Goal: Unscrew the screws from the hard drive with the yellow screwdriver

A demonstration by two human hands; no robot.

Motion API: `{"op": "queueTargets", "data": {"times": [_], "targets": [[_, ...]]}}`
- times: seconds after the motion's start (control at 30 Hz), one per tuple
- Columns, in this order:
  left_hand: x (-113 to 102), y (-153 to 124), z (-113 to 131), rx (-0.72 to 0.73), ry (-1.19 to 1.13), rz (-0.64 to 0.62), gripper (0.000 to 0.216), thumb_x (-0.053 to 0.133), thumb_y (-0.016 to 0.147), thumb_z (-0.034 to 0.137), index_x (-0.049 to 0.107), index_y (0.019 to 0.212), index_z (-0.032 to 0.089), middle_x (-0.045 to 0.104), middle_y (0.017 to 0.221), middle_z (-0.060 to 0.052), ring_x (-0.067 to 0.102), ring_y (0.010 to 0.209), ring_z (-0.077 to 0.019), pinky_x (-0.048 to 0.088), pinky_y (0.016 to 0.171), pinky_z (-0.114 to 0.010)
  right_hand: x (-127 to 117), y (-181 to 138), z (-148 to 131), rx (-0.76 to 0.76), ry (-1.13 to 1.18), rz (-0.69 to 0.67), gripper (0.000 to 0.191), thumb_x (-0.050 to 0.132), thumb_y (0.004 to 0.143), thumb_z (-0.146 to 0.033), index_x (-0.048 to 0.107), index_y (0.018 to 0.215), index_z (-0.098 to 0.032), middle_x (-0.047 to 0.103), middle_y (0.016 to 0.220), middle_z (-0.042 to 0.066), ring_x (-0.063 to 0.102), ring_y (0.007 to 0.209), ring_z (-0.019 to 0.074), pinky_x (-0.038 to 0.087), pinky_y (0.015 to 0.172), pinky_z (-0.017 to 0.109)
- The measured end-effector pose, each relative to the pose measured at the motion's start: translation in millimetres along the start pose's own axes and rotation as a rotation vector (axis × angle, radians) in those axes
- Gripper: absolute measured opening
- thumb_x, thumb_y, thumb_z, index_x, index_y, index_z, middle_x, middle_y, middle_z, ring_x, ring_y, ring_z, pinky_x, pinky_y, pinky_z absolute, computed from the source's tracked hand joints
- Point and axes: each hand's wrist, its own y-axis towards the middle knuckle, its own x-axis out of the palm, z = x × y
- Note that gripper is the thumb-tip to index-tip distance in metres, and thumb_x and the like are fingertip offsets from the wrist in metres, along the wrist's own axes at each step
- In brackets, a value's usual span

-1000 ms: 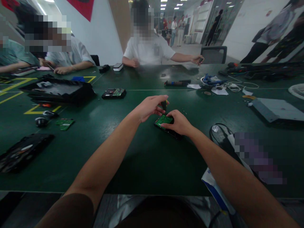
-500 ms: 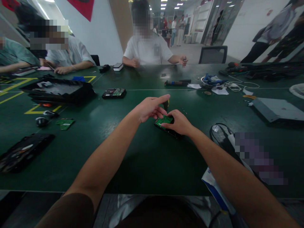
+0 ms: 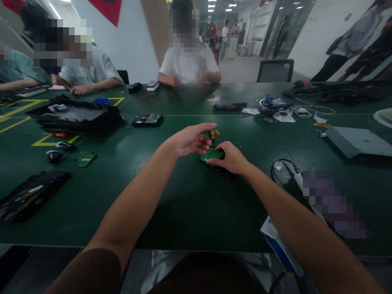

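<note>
My left hand (image 3: 193, 141) is closed around the handle of a short yellow-and-black screwdriver (image 3: 212, 134), thumb and finger near its upper end. The screwdriver stands upright over a hard drive (image 3: 211, 155) with its green circuit board facing up; its tip is too small to make out. From the right, my right hand (image 3: 231, 158) grips the drive, thumb on the near side, holding it at the table. Several tiny screws (image 3: 239, 144) lie just beyond the drive.
A second drive (image 3: 147, 119) lies farther off at left, near a black plastic shell (image 3: 76, 116). Green boards (image 3: 84, 158) and a black casing (image 3: 32, 194) are on my left. To the right are a grey metal box (image 3: 361, 141) and a cable (image 3: 283, 163). People sit opposite.
My left hand has shifted slightly left and its fingers have turned, showing more of the screwdriver handle. My right hand stays on the drive. The person opposite has drawn one hand inward.
</note>
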Motion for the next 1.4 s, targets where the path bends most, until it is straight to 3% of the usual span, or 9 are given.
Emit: {"op": "queueTargets", "data": {"times": [0.3, 0.57, 0.8, 1.1, 1.4], "targets": [[-3.4, 3.1, -3.0, 0.063, 0.039, 0.079, 0.045, 0.071, 0.091, 0.059, 0.076, 0.106, 0.017, 0.061, 0.077, -0.003, 0.057, 0.065, -0.0138, 0.047, 0.058, -0.025, -0.6, -0.1, 1.4, -0.023, 0.005, -0.006, 0.054, 0.084, 0.082, -0.064, 0.072, 0.114, -0.023, 0.067, 0.119, 0.012, 0.065, 0.108, 0.0304, 0.056, 0.094, 0.049], [-2.4, 13.8, -10.9, 0.218, 0.008, 0.193, 0.039, 0.076, 0.09, 0.051, 0.071, 0.105, 0.016, 0.07, 0.098, -0.008, 0.067, 0.069, -0.0139, 0.05, 0.06, -0.026, 0.1, 0.2, 2.5, -0.013, 0.01, -0.015, 0.055, 0.083, 0.082, -0.065, 0.071, 0.114, -0.022, 0.067, 0.119, 0.012, 0.064, 0.108, 0.0306, 0.055, 0.093, 0.049], [3.6, 14.4, -13.5, 0.231, -0.026, 0.122, 0.04, 0.08, 0.086, 0.05, 0.07, 0.104, 0.016, 0.075, 0.103, -0.011, 0.078, 0.082, -0.0219, 0.062, 0.073, -0.032, -1.0, 0.3, -0.3, -0.01, 0.006, -0.003, 0.054, 0.085, 0.081, -0.063, 0.071, 0.115, -0.025, 0.068, 0.116, 0.011, 0.065, 0.106, 0.0312, 0.055, 0.092, 0.049], [0.4, 8.8, -8.8, 0.218, 0.082, 0.084, 0.037, 0.072, 0.089, 0.047, 0.078, 0.103, 0.013, 0.077, 0.106, -0.013, 0.069, 0.075, -0.017, 0.056, 0.065, -0.027, -1.3, -1.1, 0.0, -0.016, -0.003, -0.01, 0.052, 0.083, 0.083, -0.063, 0.07, 0.114, -0.023, 0.067, 0.118, 0.012, 0.065, 0.107, 0.0306, 0.056, 0.09, 0.048], [7.7, 12.4, -13.3, 0.181, -0.053, 0.05, 0.031, 0.066, 0.092, 0.045, 0.068, 0.097, 0.014, 0.078, 0.105, -0.014, 0.076, 0.079, -0.0198, 0.061, 0.071, -0.03, 1.7, 0.6, 0.0, 0.006, -0.014, 0.004, 0.052, 0.084, 0.082, -0.062, 0.07, 0.113, -0.023, 0.067, 0.114, 0.01, 0.066, 0.104, 0.0299, 0.056, 0.089, 0.048]]}}
